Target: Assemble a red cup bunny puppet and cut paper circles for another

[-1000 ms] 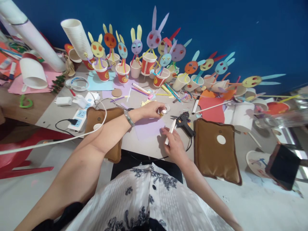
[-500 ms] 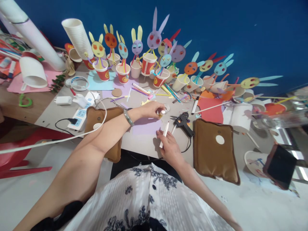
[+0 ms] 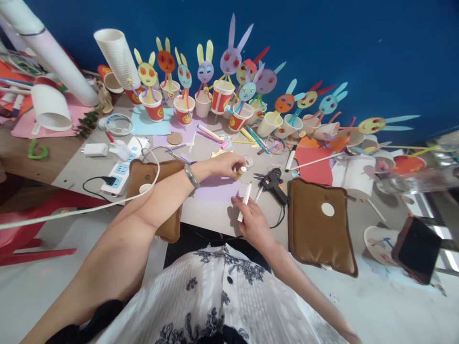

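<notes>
With 12 o'clock at the top of the view, the right hand (image 3: 255,223) holds a white marker (image 3: 245,202) between the thumb and fingers, its long axis running from about 6:30 up to 12:30, tip end away from the body. The left hand (image 3: 229,166) has its thumb and fingertips closed on a small bottle (image 3: 239,174) with a white top; it looks like a bottle, though it is too small and half hidden to be sure. That bottle lies at roughly 11 o'clock from the marker's tip, near but apart, so the left hand is the nearer one to the tip while the right has the barrel. Just beyond the bottle, at about 1 o'clock, sits a small clear dish (image 3: 248,161). A sheet of purple paper (image 3: 215,190) lies flat between 9 and 10 o'clock from the marker, partly under the left wrist. The black glue gun (image 3: 274,185) lies on its side at about 2 o'clock from the marker, beside the right fingers but not touching them, and a brown cushion (image 3: 319,229) is at 3 o'clock from the right hand.
</notes>
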The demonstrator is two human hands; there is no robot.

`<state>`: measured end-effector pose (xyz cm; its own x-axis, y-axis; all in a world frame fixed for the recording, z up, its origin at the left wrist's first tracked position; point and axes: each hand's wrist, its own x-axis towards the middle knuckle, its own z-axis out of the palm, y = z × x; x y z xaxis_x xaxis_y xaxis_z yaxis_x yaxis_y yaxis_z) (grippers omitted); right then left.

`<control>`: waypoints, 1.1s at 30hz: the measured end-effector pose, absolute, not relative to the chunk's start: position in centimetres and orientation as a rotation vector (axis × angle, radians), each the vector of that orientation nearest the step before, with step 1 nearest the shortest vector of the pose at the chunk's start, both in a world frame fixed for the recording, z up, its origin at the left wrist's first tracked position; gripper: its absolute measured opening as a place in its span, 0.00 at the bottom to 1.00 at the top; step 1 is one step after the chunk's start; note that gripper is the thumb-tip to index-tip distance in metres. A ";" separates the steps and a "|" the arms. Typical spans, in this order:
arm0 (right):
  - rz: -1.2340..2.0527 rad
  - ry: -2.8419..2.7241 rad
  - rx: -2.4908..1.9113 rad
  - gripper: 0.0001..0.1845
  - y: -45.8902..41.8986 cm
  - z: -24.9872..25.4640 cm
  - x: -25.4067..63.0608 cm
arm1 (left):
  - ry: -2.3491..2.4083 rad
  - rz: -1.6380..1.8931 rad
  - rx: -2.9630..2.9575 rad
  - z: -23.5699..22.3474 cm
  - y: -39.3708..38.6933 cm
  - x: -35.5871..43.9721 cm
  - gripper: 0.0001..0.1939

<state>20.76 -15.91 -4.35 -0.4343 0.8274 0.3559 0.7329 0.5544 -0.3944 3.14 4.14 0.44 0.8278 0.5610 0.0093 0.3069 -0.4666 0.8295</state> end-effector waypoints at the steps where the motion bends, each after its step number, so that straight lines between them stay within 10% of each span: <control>1: 0.245 -2.276 -1.263 0.36 -15.8 -4.4 20.9 | 0.630 0.361 2.072 0.4 4.1 3.2 0.11; 33: 0.166 -2.307 -1.347 0.27 -15.8 -4.3 20.9 | 0.779 0.527 1.999 0.3 4.3 3.8 0.10</control>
<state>20.86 -15.82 -4.27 -0.4143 0.8492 0.3274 0.7935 0.5132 -0.3272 3.84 4.26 0.34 0.7106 0.7009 0.0616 0.3176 -0.3976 0.8608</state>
